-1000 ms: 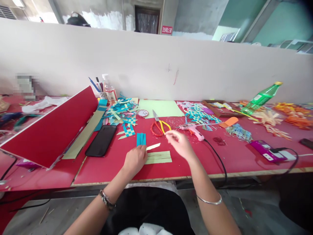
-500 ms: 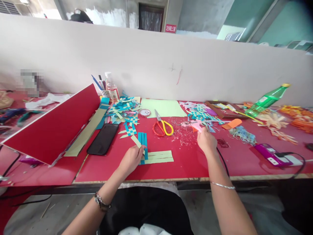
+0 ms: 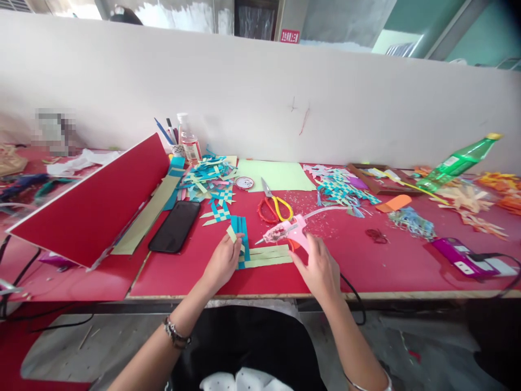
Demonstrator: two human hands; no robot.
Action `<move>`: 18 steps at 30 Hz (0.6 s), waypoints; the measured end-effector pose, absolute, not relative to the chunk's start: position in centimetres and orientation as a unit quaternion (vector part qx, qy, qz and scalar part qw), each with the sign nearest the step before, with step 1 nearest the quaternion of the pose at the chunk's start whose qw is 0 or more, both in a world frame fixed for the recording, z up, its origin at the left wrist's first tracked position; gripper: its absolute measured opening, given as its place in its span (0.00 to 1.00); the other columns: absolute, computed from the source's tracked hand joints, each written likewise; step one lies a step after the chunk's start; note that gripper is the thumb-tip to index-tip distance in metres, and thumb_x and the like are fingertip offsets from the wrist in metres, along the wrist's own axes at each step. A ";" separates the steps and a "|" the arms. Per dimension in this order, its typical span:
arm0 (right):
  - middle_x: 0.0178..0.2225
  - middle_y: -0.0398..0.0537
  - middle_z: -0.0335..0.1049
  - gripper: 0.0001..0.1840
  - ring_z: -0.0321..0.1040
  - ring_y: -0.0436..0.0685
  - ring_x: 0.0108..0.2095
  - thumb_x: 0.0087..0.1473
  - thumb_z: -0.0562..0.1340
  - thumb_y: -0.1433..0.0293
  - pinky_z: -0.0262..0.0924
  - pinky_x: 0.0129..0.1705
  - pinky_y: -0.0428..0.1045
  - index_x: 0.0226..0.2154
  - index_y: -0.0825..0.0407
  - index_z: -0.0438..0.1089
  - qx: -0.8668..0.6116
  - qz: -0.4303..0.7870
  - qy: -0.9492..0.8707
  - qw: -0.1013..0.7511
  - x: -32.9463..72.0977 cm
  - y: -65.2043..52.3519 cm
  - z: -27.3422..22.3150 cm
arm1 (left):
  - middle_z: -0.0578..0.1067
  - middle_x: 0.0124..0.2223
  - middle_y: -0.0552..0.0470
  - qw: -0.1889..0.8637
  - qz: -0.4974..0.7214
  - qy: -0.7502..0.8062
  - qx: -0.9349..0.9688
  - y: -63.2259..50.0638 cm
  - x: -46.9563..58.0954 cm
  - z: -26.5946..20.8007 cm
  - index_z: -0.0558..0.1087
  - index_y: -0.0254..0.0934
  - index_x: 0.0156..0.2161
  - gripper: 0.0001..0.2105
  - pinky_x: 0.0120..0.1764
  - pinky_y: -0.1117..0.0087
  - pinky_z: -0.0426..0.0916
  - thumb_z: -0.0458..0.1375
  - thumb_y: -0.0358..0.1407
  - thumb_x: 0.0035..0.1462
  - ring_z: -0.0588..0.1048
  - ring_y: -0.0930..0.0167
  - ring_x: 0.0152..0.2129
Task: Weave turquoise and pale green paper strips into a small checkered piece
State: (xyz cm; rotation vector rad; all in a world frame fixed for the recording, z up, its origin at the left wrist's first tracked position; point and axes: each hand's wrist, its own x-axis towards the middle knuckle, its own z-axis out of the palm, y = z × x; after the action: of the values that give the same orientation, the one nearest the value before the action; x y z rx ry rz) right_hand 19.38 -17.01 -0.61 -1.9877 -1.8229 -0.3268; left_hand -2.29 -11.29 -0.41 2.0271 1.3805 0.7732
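Observation:
My left hand pinches a pale green paper strip, bent up at the left side of a small weave. The weave has upright blue paper strips and pale green strips that run out to the right. My right hand grips a pink glue gun by its handle, thumb held apart. The gun's nozzle points left, close to the blue strips and not visibly touching them. A clear glue stick pokes out of its back. Scissors with red and yellow handles lie just behind.
A black phone lies left, beside a leaning red board. Cut paper scraps and a pale green sheet are at the back. A green bottle tilts at right, behind a purple power strip.
My right hand has brought the glue gun left and nearer, from the debris patch to beside the weave. My left hand stays at the weave, still holding the pale strip.

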 end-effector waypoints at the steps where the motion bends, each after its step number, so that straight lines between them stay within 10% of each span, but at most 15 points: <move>1: 0.38 0.59 0.64 0.29 0.63 0.60 0.38 0.52 0.47 0.54 0.59 0.31 0.49 0.49 0.57 0.54 -0.714 -0.117 -0.660 0.201 19.2 -17.1 -0.6 | 0.71 0.36 0.44 0.278 0.293 0.513 0.757 -11.3 -2.3 -0.5 0.64 0.30 0.46 0.21 0.34 0.70 0.66 0.36 0.41 0.59 0.71 0.69 0.31; 18: 0.36 0.58 0.64 0.24 0.63 0.60 0.36 0.55 0.45 0.61 0.60 0.31 0.50 0.50 0.56 0.55 -0.687 -0.112 -0.701 0.155 17.6 -17.3 -1.0 | 0.71 0.32 0.45 0.270 0.306 0.505 0.760 -11.5 -2.2 -0.5 0.66 0.30 0.45 0.21 0.35 0.69 0.65 0.36 0.40 0.59 0.70 0.68 0.32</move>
State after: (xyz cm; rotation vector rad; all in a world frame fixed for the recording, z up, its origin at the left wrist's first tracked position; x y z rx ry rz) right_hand 17.61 -17.29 -0.98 -1.9678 -2.0086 -0.3211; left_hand -2.23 -11.49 -0.51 2.0489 1.3613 0.8249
